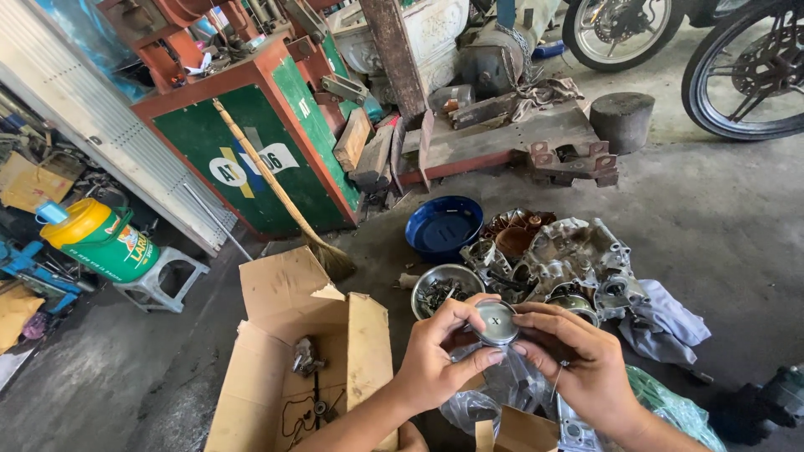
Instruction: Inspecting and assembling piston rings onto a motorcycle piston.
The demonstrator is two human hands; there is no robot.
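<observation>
Grimy concrete floor (720, 218) carried everything. At centre, above it, a round metal cap (496, 322) sat pinched by both hands: left hand (437, 356) clenched on its rim at nine o'clock, right hand (578, 360) at three. It looked rigid, light, probably oily; the rim seemed the safest hold. Its underside was hidden. At twelve o'clock lay an engine casing (578, 259); at ten, a steel bowl (440, 289) of unclear small parts; at eight, an open cardboard box (293, 335).

By your left forearm an open brown cardboard box (293, 360) lies on the floor, flaps spread. To your far left a green plastic canister with a yellow top (99, 238) carries a colourful label. The green cabinet panel (251, 163) bears white oval stickers crossed by a yellow stripe.
</observation>
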